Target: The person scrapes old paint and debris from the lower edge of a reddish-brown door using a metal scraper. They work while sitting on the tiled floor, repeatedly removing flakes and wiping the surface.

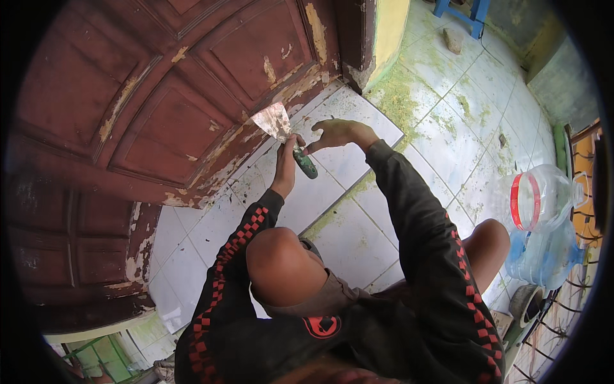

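Observation:
A paint scraper (274, 123) with a wide, stained metal blade and a green handle is in my left hand (286, 168). My left fingers are closed around it near where the blade meets the handle. The blade tilts up and left, close to the lower part of a brown wooden panel door (173, 121). Beside the handle, my right hand (345, 132) is curved with its fingers apart. Its lower fingertip comes near the handle, and I cannot tell if they touch. Pale bare patches and peeling paint mark the door, most thickly along its bottom edge.
White floor tiles (348, 240) carry scattered paint flakes and a small raised step edge. Greenish debris (398, 96) lies by the door frame (356, 38). A stone (453, 40) lies far right near a blue stool (476, 16). Large clear plastic water bottles (543, 249) stand at right.

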A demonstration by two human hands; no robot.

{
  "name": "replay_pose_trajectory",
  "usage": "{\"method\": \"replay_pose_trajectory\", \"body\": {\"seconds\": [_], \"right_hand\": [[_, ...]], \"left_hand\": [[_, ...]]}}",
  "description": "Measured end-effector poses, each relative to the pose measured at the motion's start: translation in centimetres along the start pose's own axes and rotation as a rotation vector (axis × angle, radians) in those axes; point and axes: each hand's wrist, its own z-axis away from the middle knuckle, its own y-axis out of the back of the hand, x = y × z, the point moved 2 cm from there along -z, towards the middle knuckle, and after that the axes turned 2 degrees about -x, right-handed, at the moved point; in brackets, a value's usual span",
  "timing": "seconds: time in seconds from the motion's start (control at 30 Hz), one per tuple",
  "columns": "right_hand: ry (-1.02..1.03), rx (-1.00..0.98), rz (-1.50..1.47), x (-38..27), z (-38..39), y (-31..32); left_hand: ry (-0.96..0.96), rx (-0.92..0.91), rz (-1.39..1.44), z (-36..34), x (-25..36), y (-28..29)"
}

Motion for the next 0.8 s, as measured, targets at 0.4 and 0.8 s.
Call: {"method": "replay_pose_trajectory", "body": {"seconds": [0.4, 0.8], "right_hand": [[0.358, 0.485, -1.224, -5.4, -13.4, -15.8], [0.553, 0.673, -1.280, -7.9, -12.9, -8.7]], "left_hand": [[0.152, -0.169, -0.516, -3.0, 6.1, 6.1], [0.199, 0.153, -0.441, -7.6, 14.2, 4.5]]}}
